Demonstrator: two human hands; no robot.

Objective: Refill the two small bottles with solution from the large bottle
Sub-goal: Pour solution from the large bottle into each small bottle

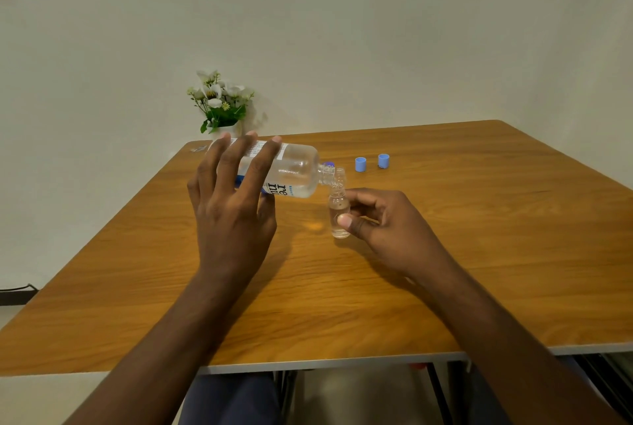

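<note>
Table [479,253]: wood-grain top under both our hands, pale wall [342,31] behind.
Left hand [233,205]: we grip large bottle [294,171], tipped sideways, mouth toward right hand.
Right hand [387,219]: we pinch small bottle [339,215] upright on wood, thumb in front, below that mouth.
Blue cap [360,164], second blue cap [383,161]: standing just beyond right hand.
Flowers [219,99]: beyond left fingertips, against wall.

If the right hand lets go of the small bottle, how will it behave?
The small bottle looks narrow and tall, so it probably tips easily. It seems light, so the mouth of the large bottle near its neck could knock it over. Uncapped, it would likely spill.
</note>
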